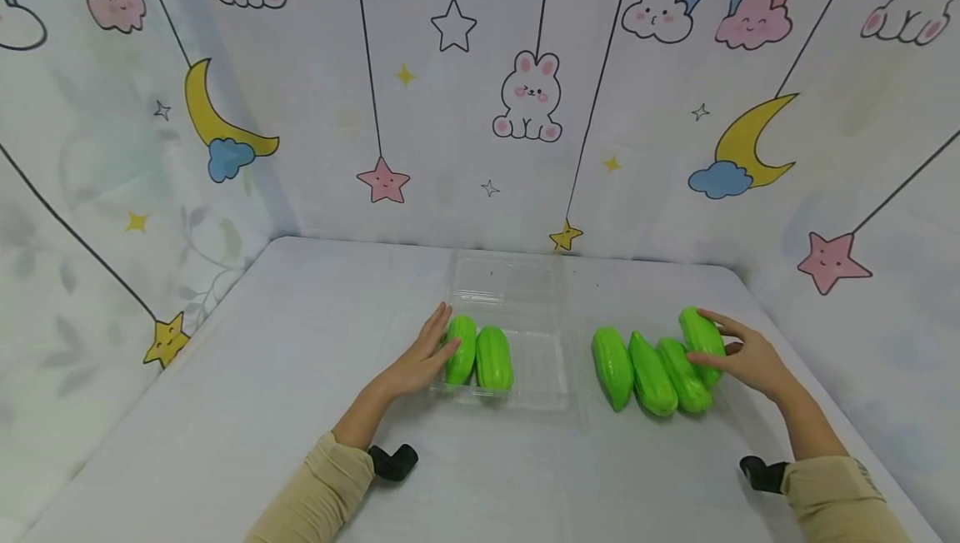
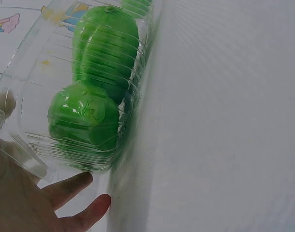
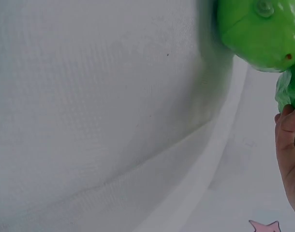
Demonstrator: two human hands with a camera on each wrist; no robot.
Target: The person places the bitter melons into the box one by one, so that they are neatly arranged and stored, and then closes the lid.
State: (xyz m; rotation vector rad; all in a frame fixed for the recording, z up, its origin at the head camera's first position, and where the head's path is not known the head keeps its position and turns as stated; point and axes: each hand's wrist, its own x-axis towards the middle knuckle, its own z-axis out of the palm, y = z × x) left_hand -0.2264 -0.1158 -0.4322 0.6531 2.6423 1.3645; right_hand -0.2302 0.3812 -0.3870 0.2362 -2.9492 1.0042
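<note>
Two bright green, ridged oblong fruits (image 1: 494,358) lie side by side in the left half of a clear plastic clamshell box (image 1: 542,372), its lid folded back. My left hand (image 1: 422,357) rests at the box's left side with fingers extended and the thumb over the rim, by the leftmost fruit (image 2: 84,118). To the right, my right hand (image 1: 742,353) holds a green fruit (image 1: 699,333) between thumb and fingers, at the end of a row. It overlaps the neighbouring fruit (image 1: 682,375). In the right wrist view, the fingers (image 3: 286,140) show at the right edge, against a green fruit (image 3: 292,87).
More green fruits (image 1: 651,372) lie in the row between the box and my right hand. The open lid (image 1: 506,276) lies toward the table's back edge. A printed cloth wall (image 1: 450,110) stands behind the white table (image 1: 480,476). Black pieces (image 1: 393,461) sit at both wrists.
</note>
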